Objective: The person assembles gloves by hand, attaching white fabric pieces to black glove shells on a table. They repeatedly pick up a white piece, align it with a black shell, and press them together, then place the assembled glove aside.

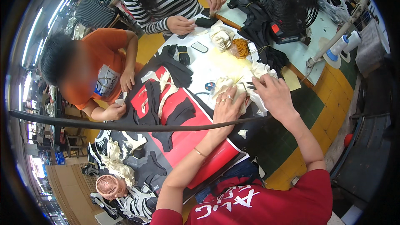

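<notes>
My left hand (pixel 228 106), with rings on its fingers, is closed over a small stack of cream fabric pieces (pixel 240 89) at the table's right edge. Close beside it, my right hand (pixel 275 96) has its fingers bent and pinched at the edge of the pale fabric; the fingertips are partly hidden. More cream pieces (pixel 263 69) lie crumpled just beyond both hands. A bundle of orange rubber bands (pixel 240 48) sits farther back, next to a stack of cream cut pieces (pixel 221 37).
Across the table, a person in stripes (pixel 171 0) and a person in orange (pixel 98 66) handle small pieces. Black cut pieces (pixel 179 112) lie on a red sheet (pixel 175 146). A black fan (pixel 288 0) stands at the back right; a pink fan (pixel 111 186) stands near left. A dark cable (pixel 125 126) crosses the view.
</notes>
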A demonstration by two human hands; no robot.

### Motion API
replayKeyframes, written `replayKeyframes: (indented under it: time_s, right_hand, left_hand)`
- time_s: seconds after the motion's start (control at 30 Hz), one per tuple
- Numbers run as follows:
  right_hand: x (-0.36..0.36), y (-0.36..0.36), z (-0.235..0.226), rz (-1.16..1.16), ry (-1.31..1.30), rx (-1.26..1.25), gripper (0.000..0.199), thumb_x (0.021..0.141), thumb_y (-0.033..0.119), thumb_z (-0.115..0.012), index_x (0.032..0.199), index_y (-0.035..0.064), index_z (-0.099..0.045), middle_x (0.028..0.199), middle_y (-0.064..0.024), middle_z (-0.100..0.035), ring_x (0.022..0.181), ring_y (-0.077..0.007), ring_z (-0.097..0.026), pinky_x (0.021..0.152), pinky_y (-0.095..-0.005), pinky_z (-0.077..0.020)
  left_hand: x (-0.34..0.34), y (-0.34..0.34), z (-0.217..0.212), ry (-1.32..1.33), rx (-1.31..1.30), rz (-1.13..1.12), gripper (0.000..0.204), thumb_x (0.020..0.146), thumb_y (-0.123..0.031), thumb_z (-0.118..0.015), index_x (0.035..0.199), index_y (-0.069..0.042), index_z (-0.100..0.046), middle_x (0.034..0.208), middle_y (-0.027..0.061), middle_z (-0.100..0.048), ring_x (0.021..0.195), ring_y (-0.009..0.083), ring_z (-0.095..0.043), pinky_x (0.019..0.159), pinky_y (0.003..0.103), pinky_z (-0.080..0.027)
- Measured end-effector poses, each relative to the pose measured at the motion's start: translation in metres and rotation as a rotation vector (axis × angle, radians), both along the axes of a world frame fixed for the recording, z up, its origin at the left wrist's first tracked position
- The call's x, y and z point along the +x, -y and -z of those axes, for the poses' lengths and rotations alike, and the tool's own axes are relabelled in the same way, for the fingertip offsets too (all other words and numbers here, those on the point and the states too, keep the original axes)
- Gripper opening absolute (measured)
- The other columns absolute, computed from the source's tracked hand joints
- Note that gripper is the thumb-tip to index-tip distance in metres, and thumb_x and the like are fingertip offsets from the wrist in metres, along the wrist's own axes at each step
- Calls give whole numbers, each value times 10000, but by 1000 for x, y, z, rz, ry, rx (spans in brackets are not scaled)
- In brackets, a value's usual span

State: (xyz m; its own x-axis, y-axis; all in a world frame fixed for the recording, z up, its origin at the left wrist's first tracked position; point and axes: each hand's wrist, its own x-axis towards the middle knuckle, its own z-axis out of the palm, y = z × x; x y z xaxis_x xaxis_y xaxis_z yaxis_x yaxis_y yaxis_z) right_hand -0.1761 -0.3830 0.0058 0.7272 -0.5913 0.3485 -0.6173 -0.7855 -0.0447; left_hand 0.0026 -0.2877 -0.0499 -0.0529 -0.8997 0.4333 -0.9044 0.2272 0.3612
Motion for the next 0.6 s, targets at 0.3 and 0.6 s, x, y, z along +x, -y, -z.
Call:
replayKeyframes:
  time_s: [0.3, 0.6]
  right_hand:
    - [6, 6, 10, -29, 144, 124, 330, 875, 146, -663, 1198, 81, -676, 943, -41, -550, 874, -207, -626, 759, -373, -469]
    - [15, 9, 12, -60, 63, -11, 292, 848, 117, -660, 1138, 103, -696, 917, -36, -544, 807, -198, -617, 682, -363, -476]
  left_hand:
    - [-1, -1, -5, 34, 29, -12, 467, 833, -155, -684, 1295, -140, -618, 1328, 188, -545, 1290, 345, -516, 1054, 467, -410]
    - [-5, 0, 0, 53, -26, -43, 457, 826, -151, -689, 1279, -148, -631, 1312, 180, -556, 1262, 346, -534, 1038, 460, -422]
